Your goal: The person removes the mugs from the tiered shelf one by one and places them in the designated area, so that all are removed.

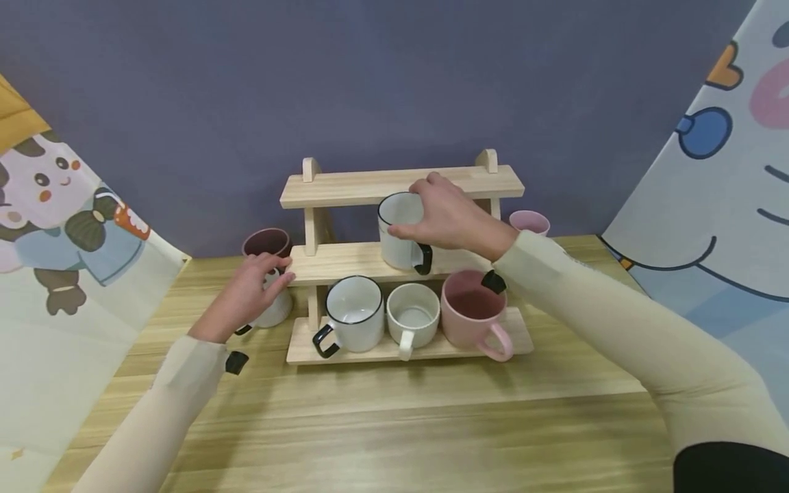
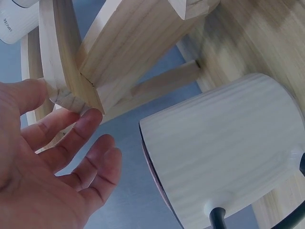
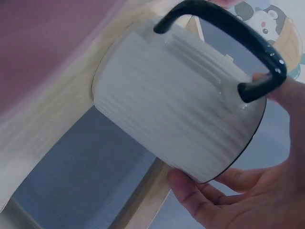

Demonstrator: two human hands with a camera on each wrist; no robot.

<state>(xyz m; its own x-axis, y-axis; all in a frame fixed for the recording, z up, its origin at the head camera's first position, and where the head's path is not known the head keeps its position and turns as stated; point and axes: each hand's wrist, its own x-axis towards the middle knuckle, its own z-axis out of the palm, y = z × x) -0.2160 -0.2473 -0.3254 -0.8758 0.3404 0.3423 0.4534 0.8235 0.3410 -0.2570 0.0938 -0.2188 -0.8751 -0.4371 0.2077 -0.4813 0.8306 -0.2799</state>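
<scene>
A white mug (image 1: 397, 248) with a black rim and black handle stands upright on the middle board of a wooden tiered shelf (image 1: 335, 259). My right hand (image 1: 448, 218) grips this mug by its rim, thumb on the near side and fingers across the far side. The right wrist view shows its ribbed wall and dark handle (image 3: 224, 33). With thumb and fingers, my left hand (image 1: 246, 296) holds the left end of the middle board (image 2: 64, 71). Close by that hand, on the table, is another white mug (image 2: 219, 148), partly hidden in the head view.
On the bottom board sit a black-rimmed white mug (image 1: 354, 315), a small cream mug (image 1: 413, 335) and a pink mug (image 1: 465, 329). A dark maroon cup (image 1: 259, 243) stands behind the left hand, a pink cup (image 1: 529, 220) behind the right forearm. The top board (image 1: 394, 183) bears nothing.
</scene>
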